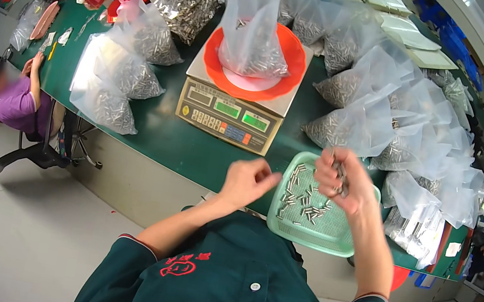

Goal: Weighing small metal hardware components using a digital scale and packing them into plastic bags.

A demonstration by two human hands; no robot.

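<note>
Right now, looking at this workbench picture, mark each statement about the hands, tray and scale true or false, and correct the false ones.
1. The right hand holds a few small metal pins above the green mesh tray. True.
2. The left hand rests inside the tray. False: it is beside the tray's left edge, holding nothing that shows.
3. A clear bag of pins sits in the orange dish on the weighing scale. True.
4. The tray is empty. False: loose metal pins lie scattered in it.
5. The bench top is red. False: it is dark green.
</note>
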